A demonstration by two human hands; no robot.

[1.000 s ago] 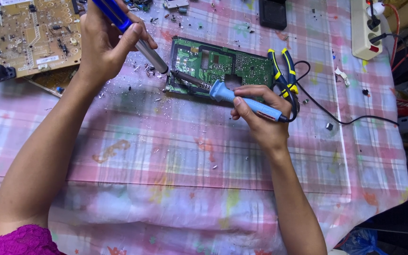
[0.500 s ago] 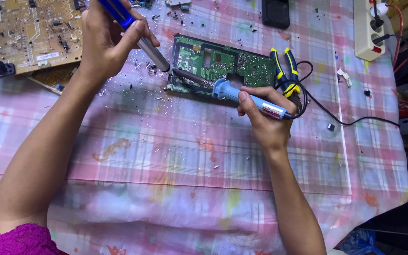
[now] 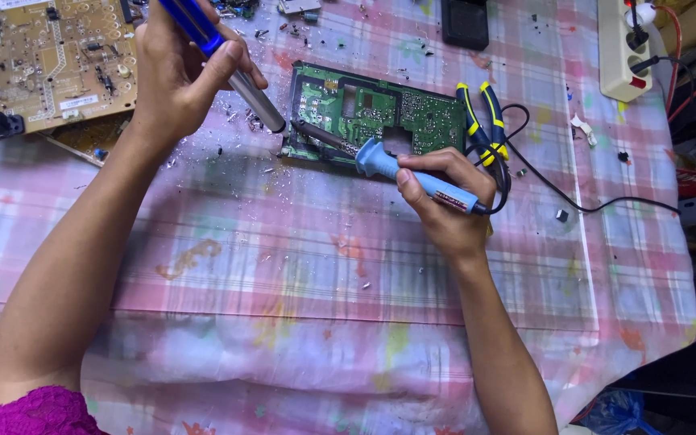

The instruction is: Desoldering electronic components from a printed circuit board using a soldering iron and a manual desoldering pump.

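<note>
Right hand is closed round the light-blue handle of a soldering iron, w/ the dark tip lying on the left edge of the green circuit board. Left hand is closed on a desoldering pump, blue body and metal barrel, tilted down so its nozzle is just beside the iron tip at the board's left edge. Board lies flat on a pink checked tablecloth, approx. in the middle top. Yellow-blue pliers lie just right of the board, near the black cord. A brown circuit board is at far left, a white power strip at top right.
</note>
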